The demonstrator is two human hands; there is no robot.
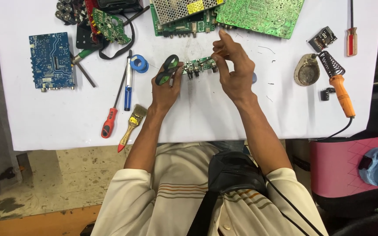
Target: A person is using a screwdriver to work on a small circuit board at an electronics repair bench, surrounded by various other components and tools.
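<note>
My left hand (166, 87) holds a pair of green-handled scissors (166, 70), its fingers through the loops, and also pinches the left end of a small green circuit board (199, 65) with black knobs. My right hand (232, 70) grips the right end of that same board, fingers curled over its top edge. Both hands keep the board just above the white sheet (44, 122) that covers the table, in the middle of the view.
A blue circuit board (51, 61) lies at the left. A red screwdriver (110, 118), a blue desoldering pump (128, 85), a brush (133, 124) and solder wire (139, 63) lie left of my hands. Large green boards (259, 15) sit at the back. An orange soldering iron (341, 89) rests at the right.
</note>
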